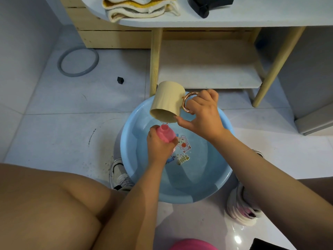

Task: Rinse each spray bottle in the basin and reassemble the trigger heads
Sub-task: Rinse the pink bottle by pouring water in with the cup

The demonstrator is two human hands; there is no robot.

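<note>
Cup (166,101) tipped over basin (223,179) in our right hand (203,112), fingers thru handle; lip just above bottle (165,133) neck; left hand (158,147) gripped bottle upright, mouth up.

Cup (166,101) tipped above bottle (166,133), both over basin (212,192) on floor (63,123)

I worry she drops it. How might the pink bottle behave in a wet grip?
The pink bottle looks smooth plastic and wet, so probably slippery. The left hand wraps it fully, suggesting it is light. Water pouring from the mug will likely add weight.
</note>
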